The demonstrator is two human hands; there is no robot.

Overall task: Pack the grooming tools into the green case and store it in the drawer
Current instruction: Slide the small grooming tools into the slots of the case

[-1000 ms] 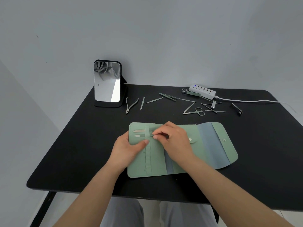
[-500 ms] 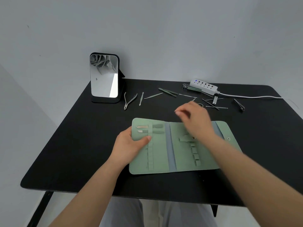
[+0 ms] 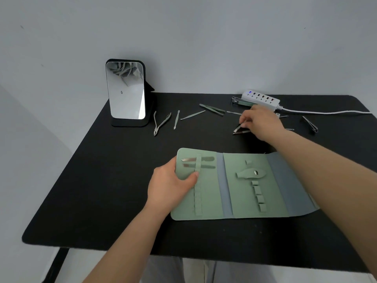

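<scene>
The green case (image 3: 240, 193) lies open flat on the black table (image 3: 102, 190). Two slim tools (image 3: 195, 159) are tucked under the strap of its left panel. My left hand (image 3: 169, 186) grips the case's left edge, thumb on top by the strap. My right hand (image 3: 261, 123) is stretched out beyond the case, its fingertips pinched on a slim flat metal tool (image 3: 237, 129) lying there. Loose tools remain along the back: nippers (image 3: 161, 124), two thin picks (image 3: 176, 119), tweezers (image 3: 213, 109), and nail clippers (image 3: 241, 102). Some tools are hidden under my right hand.
A standing mirror (image 3: 126, 90) is at the back left corner. A white power strip (image 3: 261, 100) with its cable runs along the back right. Another clipper (image 3: 310, 124) lies at the far right. No drawer is in view.
My right hand left the case's left panel and reached back to the loose tools, now pinching one. The case's middle panel is uncovered. My left hand stayed on the case edge.
</scene>
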